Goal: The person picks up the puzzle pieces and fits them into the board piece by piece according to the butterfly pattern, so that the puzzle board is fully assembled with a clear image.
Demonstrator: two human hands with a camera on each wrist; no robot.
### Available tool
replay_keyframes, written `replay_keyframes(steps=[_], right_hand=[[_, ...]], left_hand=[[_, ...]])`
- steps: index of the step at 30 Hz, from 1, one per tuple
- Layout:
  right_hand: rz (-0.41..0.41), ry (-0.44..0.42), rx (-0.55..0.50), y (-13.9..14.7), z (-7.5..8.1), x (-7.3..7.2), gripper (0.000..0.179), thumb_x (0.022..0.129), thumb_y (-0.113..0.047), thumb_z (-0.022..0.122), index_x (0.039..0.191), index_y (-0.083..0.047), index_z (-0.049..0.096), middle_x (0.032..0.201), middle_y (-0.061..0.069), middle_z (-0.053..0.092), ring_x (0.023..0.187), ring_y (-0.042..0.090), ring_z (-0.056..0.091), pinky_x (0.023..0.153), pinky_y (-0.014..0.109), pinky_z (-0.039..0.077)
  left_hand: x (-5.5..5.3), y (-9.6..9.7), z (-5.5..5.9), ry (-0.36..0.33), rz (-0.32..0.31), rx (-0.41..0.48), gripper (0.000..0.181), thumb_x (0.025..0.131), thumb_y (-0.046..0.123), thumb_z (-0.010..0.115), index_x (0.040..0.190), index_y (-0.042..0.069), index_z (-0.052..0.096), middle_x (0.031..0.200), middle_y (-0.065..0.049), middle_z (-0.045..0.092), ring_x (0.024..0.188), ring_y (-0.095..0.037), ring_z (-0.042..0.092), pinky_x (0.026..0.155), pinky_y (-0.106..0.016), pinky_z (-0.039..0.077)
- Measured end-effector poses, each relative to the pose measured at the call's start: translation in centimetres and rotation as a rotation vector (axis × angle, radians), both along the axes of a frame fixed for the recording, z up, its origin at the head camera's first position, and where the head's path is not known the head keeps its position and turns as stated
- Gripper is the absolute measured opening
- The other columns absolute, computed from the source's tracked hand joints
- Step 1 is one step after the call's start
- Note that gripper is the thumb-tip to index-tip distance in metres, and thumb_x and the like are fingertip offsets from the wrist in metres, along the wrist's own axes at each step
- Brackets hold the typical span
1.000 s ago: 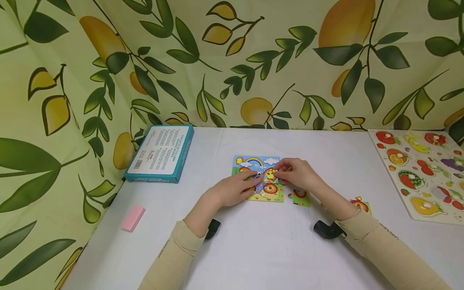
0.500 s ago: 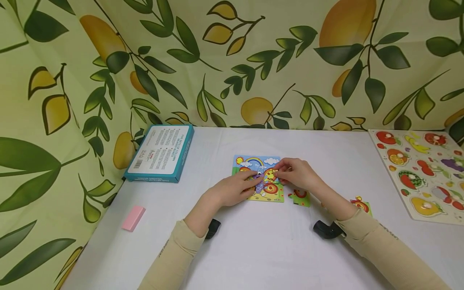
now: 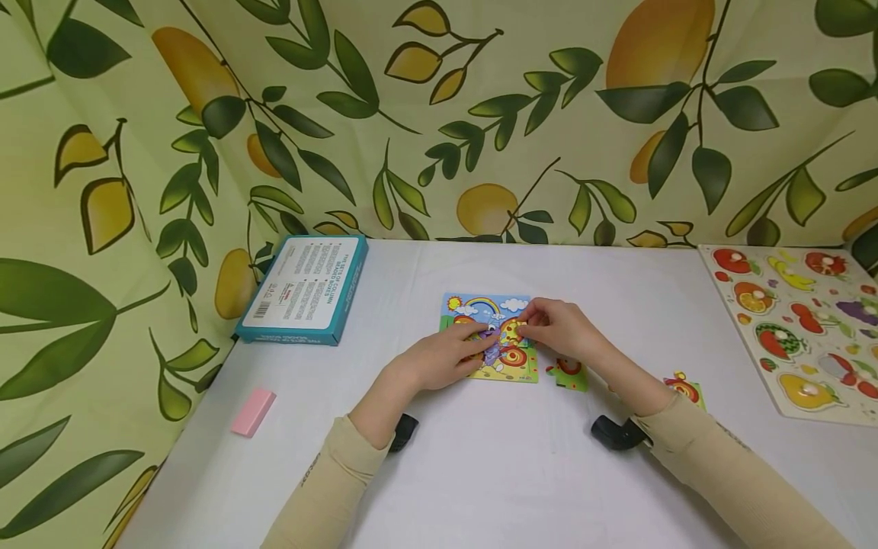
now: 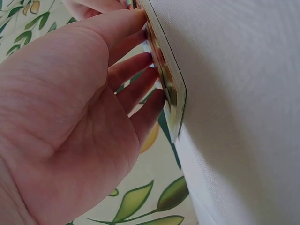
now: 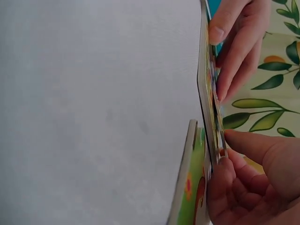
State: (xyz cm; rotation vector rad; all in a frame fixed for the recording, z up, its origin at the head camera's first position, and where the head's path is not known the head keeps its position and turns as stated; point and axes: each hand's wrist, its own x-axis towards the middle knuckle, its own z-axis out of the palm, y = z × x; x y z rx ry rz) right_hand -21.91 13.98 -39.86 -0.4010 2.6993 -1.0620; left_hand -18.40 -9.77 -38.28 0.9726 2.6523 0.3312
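On the puzzle (image 3: 507, 305), the right grip (image 3: 559, 328) pinches a piece (image 3: 511, 333) at three o'clock; the left grip (image 3: 442, 358) rests unclenched toward eight.

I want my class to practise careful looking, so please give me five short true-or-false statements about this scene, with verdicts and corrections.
1. The left hand touches the butterfly puzzle. True.
2. Nothing lies to the right of the puzzle. False: a fruit board and a loose piece do.
3. The right hand pinches a puzzle piece. True.
4. The pink block and the teal box are left of the puzzle. True.
5. The pink block lies on the teal box. False: they lie apart.
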Motion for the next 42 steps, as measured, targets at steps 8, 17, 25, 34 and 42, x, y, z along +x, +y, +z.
replay_keyframes(steps=[8,17,25,34,42], right_hand=[[0.026,-0.007,0.017,-0.8,0.2,-0.9,0.022,0.090,-0.023,0.071,0.102,-0.007,0.062,0.080,0.004,0.052,0.077,0.021,0.048,0.064,0.031,0.037],[0.017,-0.008,0.042,-0.9,0.0,-1.4,0.022,0.089,-0.025,0.072,0.099,-0.008,0.062,0.077,0.004,0.049,0.076,0.021,0.046,0.064,0.031,0.035],[0.036,-0.047,0.046,-0.3,0.3,-1.4,0.022,0.089,-0.024,0.072,0.102,-0.009,0.062,0.080,0.004,0.049,0.081,0.021,0.047,0.068,0.033,0.035],[0.038,-0.079,0.045,0.8,0.4,-1.1,0.026,0.088,-0.027,0.074,0.104,-0.010,0.063,0.081,0.004,0.049,0.081,0.021,0.046,0.068,0.033,0.035],[0.081,-0.107,0.024,1.4,0.5,-1.0,0.031,0.086,-0.027,0.076,0.107,-0.007,0.063,0.083,0.004,0.050,0.081,0.021,0.046,0.068,0.033,0.035]], left_hand=[[-0.1,0.0,-0.1,0.004,-0.006,0.001,0.050,0.103,0.030,0.049,0.151,0.024,0.037,0.156,-0.005,0.031,0.143,-0.020,0.029,0.113,-0.039,0.031],[0.0,0.1,-0.1,0.018,-0.009,0.001,0.049,0.103,0.029,0.049,0.151,0.023,0.039,0.155,-0.005,0.033,0.142,-0.020,0.030,0.112,-0.038,0.032],[0.0,0.2,-0.1,0.011,-0.005,0.004,0.050,0.103,0.030,0.049,0.151,0.023,0.038,0.156,-0.005,0.032,0.142,-0.020,0.031,0.112,-0.037,0.031],[0.0,0.1,0.0,-0.002,0.001,-0.001,0.051,0.103,0.030,0.049,0.152,0.023,0.037,0.156,-0.004,0.031,0.143,-0.021,0.029,0.114,-0.037,0.029],[0.0,0.1,-0.1,-0.009,0.001,-0.005,0.051,0.103,0.029,0.049,0.152,0.022,0.036,0.156,-0.005,0.031,0.143,-0.021,0.029,0.114,-0.037,0.029]])
